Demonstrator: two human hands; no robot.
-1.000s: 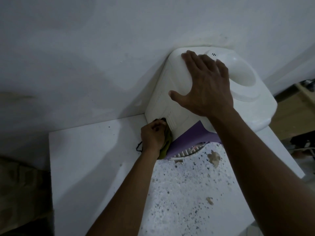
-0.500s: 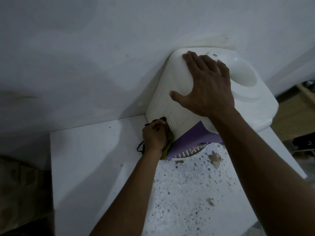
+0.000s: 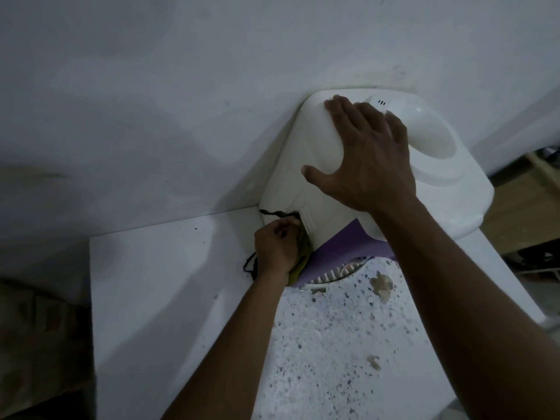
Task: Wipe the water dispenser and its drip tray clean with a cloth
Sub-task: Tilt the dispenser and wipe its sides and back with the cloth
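The water dispenser [image 3: 448, 204] stands upright on the white worktop [image 3: 166, 283], its back against the wall [image 3: 181, 101]. Its long axis runs straight up toward me, so I mostly see its top, with the round bottle well opening upward at the far right. Its purple front panel [image 3: 342, 247] faces me and slightly to my right, and the slotted drip tray [image 3: 336, 272] juts out at the foot of that panel.

My right hand [image 3: 369, 165] lies flat on the near left part of the top, fingers straight and spread, thumb out to the left, pressing down and holding nothing. My left hand [image 3: 275, 250] is lower down, at the left front corner of the dispenser near its base, fingers curled tight round a bunched olive-green cloth [image 3: 303, 256]. The cloth is squeezed between my knuckles and the corner edge, and its length runs up and down along that edge, touching the white side and the purple panel. The drip tray sits just right of the cloth, below my right forearm.

Dark strands [image 3: 274, 214] trail from above my left fist and past the wrist; in this dim light I cannot tell whether they are a frayed hem of the cloth or a separate cord.

In front of the tray the worktop is speckled, with a few brown blotches [image 3: 383, 287].
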